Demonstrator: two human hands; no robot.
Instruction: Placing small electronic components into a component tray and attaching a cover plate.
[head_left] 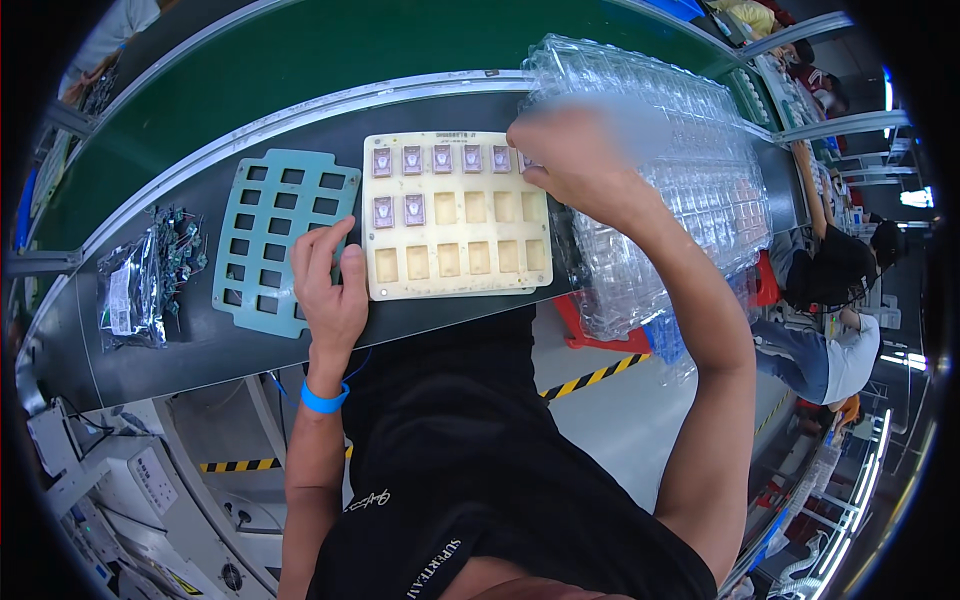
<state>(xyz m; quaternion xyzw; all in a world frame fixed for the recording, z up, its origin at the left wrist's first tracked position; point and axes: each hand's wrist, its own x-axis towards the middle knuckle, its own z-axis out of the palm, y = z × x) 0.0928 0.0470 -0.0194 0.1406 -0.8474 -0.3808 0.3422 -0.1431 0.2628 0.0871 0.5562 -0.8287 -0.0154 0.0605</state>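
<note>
Here the left hand (330,285) lies flat, grip released, fingers spread on the bench beside the cream tray (455,215), while the blurred right hand (575,160) pinches at the tray's top-right pocket, its hold unclear.

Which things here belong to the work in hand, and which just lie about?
In hand: cream pocketed tray, small boards in its pockets, stack of clear blister trays, right hand, left hand.
Lying about: green cut-out frame, bag of parts.
</note>
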